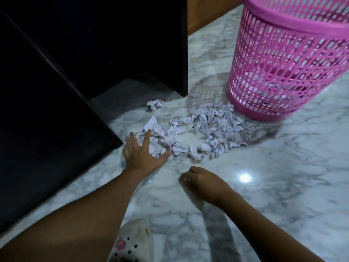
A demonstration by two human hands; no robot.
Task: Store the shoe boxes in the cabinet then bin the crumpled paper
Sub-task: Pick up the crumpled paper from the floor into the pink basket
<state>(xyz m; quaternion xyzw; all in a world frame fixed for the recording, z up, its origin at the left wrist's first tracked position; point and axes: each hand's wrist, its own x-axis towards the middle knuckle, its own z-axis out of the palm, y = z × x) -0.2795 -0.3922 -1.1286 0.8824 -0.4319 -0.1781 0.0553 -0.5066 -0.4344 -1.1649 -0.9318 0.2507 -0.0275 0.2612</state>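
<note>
Several pieces of crumpled white paper (204, 127) lie scattered on the marble floor in front of a pink lattice bin (287, 59). One crumpled ball (155, 104) sits apart, near the dark cabinet (117, 40). My left hand (141, 152) is spread open, fingers apart, just above the near-left edge of the paper pile. My right hand (200, 181) hovers lower, fingers curled in; nothing shows in it. No shoe boxes are in view.
The cabinet's dark door (47, 138) stands swung out at the left, its corner close to my left hand. A white clog (132, 241) is on my foot at the bottom. A lamp glare (245, 177) shines on the marble floor.
</note>
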